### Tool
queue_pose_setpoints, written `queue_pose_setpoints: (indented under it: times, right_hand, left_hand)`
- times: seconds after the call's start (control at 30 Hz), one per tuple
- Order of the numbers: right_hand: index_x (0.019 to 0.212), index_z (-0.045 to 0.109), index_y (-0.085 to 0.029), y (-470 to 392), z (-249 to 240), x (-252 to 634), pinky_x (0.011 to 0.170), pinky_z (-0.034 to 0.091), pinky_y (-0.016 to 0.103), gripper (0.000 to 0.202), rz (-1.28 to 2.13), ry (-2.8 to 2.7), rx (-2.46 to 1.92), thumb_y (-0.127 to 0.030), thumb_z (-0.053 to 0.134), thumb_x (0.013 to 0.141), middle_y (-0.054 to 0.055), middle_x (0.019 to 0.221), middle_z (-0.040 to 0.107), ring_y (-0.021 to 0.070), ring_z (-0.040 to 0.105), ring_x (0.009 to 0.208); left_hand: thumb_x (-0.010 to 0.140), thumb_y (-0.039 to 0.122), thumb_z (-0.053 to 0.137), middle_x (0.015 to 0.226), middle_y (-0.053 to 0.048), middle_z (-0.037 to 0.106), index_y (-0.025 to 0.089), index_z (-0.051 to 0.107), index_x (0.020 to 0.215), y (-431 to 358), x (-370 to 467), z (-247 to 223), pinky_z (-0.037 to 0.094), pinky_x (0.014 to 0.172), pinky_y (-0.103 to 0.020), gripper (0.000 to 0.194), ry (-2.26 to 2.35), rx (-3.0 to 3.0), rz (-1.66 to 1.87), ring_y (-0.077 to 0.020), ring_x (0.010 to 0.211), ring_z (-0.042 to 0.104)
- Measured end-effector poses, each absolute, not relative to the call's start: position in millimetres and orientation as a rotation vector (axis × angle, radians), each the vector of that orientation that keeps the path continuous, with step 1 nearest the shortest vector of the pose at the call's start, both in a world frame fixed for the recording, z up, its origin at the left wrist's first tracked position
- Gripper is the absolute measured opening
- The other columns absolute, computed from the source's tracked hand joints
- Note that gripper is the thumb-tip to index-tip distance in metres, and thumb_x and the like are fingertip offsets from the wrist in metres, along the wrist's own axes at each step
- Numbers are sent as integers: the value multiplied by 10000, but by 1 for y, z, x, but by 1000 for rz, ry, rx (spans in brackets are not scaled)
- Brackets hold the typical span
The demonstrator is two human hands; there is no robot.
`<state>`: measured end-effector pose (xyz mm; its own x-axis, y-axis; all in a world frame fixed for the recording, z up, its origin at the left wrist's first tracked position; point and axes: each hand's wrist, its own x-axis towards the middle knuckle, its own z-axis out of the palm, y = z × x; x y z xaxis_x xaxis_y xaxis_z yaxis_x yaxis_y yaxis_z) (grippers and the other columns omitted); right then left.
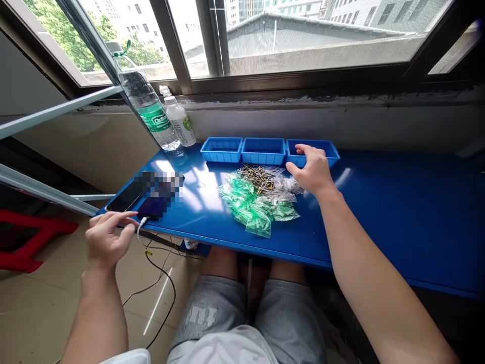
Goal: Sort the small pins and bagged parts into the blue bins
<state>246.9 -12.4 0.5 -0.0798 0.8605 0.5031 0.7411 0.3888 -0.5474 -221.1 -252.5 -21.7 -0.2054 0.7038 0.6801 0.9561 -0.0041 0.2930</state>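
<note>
My right hand (313, 171) is at the right blue bin (332, 153), thumb and fingers apart, holding nothing I can see; it hides part of that bin. Beside it on the blue table lies a mixed pile: small clear bags with green contents (253, 206), thin black and gold pin-like pieces (258, 177), and clear bags with pale contents (282, 188). At the table's left edge, my left hand (111, 236) has its fingers apart, close to a white cable plug (143, 221) and a dark phone-like device (151, 208). Whether it touches the device I cannot tell.
A middle bin (263, 157) and a left bin (222, 155) line up beside the right one. A large water bottle (146, 108) and a smaller white bottle (181, 124) stand at the back left. Cables (172, 288) hang below the table; a red stool (22, 265) is at left.
</note>
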Motion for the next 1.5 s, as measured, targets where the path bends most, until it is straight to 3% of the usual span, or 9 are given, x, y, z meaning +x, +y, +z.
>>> queue_pose_setpoints:
  times: [0.13,0.33,0.53,0.63,0.77,0.97,1.1,1.3,1.5]
  right_hand:
    - [1332,672,-107,-11,-2,247,1084,489,593,581,181,-1841,-1364,-336,661,798,207,1240,716,420,584,1247]
    - [1306,688,-120,-8,-5,248,1070,489,607,560,169,-1825,-1331,-336,657,791,195,1212,735,417,607,1211]
    - [1232,733,-98,-11,-7,242,1046,513,595,495,163,-1853,-1289,-326,650,800,199,1168,761,410,648,1172]
    - [1153,770,-101,-13,-11,235,1006,545,575,411,192,-1941,-1236,-312,631,830,192,1123,781,391,687,1110]
    - [1090,800,-80,-16,-14,227,1023,552,551,356,223,-2058,-1200,-283,645,841,191,1110,794,381,705,1104]
    - [1282,753,-39,-22,-13,224,1114,506,540,468,309,-2197,-1314,-285,688,889,210,1285,749,395,632,1266]
    - [1348,727,-91,-25,-13,222,1137,468,582,485,367,-2281,-1388,-330,684,929,175,1368,718,409,564,1348]
    - [1059,830,-174,-22,-15,221,1116,477,538,245,420,-2325,-1347,-309,665,938,134,1263,767,375,602,1296]
    - [791,815,-215,-18,-16,223,1034,529,445,147,427,-2275,-1218,-254,706,883,90,1054,806,311,701,1115]
  left_hand:
    - [838,317,651,796,115,745,374,724,844,-266,-226,-23,542,988,-506,92,-1904,-1656,-1161,-271,839,696]
    - [833,317,650,759,115,743,357,731,860,-241,-215,-16,569,940,-527,94,-1858,-1717,-1152,-263,787,710]
    - [851,359,626,865,-43,791,205,779,919,-185,-149,7,591,754,-359,227,-2018,-2008,-1097,-245,805,747]
    - [888,351,602,887,-58,799,180,783,939,-142,-99,24,549,673,-296,255,-1977,-2416,-946,-206,761,728]
    - [894,283,601,830,-43,787,174,780,896,-77,-44,42,500,682,-275,210,-1815,-2756,-847,-180,756,707]
    - [870,259,659,785,-30,768,148,786,859,-11,-9,41,452,652,-257,169,-1803,-2912,-839,-161,733,664]
    - [856,215,649,682,-1,717,141,782,836,-6,-7,24,425,634,-248,153,-1694,-2964,-832,-129,627,596]
    - [879,198,634,655,-5,705,133,782,846,-18,-7,10,405,615,-246,165,-1640,-2929,-876,-119,581,571]
    - [869,167,623,693,-24,736,143,791,866,-18,1,3,403,624,-264,169,-1562,-2868,-841,-140,606,600]
